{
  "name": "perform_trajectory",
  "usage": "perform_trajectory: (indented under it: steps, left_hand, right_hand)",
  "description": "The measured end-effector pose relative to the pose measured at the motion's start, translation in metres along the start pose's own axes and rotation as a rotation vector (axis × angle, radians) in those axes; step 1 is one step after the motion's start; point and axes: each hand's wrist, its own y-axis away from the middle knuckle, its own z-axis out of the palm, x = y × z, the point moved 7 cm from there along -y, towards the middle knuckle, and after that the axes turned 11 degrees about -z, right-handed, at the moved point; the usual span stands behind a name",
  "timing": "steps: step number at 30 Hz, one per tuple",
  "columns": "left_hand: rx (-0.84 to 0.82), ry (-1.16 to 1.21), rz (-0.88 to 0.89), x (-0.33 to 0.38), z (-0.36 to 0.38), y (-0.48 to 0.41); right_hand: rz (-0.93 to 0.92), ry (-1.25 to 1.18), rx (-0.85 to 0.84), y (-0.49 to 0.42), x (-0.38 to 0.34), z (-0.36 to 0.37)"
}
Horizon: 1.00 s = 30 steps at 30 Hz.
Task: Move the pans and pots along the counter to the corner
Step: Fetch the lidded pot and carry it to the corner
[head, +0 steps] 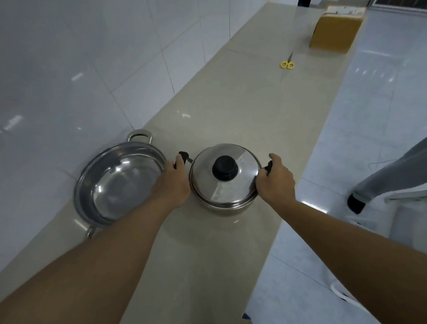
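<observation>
A lidded steel pot (225, 186) with a black knob sits on the beige counter (240, 102). My left hand (172, 185) grips its black left side handle and my right hand (276, 179) grips the right one. To its left, touching the tiled wall side, lies a wide empty steel pan (117, 182) with two metal loop handles. My left forearm crosses over the pan's near rim.
Farther along the counter lie yellow-handled scissors (287, 63) and a brown cardboard box (335, 31) near the far end. The counter's right edge drops to a white tiled floor, where another person's grey-trousered leg (399, 171) stands.
</observation>
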Motion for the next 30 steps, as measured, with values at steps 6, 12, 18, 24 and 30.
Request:
perform_trajectory:
  steps: [6,12,18,24,30]
  left_hand:
    - [-0.010,0.067,-0.113,-0.007,0.006,-0.005]
    - [-0.028,0.154,-0.054,-0.008,0.016,0.000]
    - [-0.029,0.120,-0.047,-0.021,0.024,0.016]
    - [-0.133,0.129,-0.117,-0.049,0.030,0.057]
    - [-0.035,-0.110,-0.052,-0.090,0.020,0.121]
  right_hand:
    - [-0.055,0.095,-0.035,-0.009,0.007,0.006]
    - [-0.166,0.064,-0.079,-0.014,0.007,0.003]
    - [-0.211,0.095,-0.143,-0.002,0.004,0.005]
    - [-0.270,0.152,-0.204,0.033,-0.010,0.014]
    - [-0.354,0.142,-0.247,0.091,-0.041,0.026]
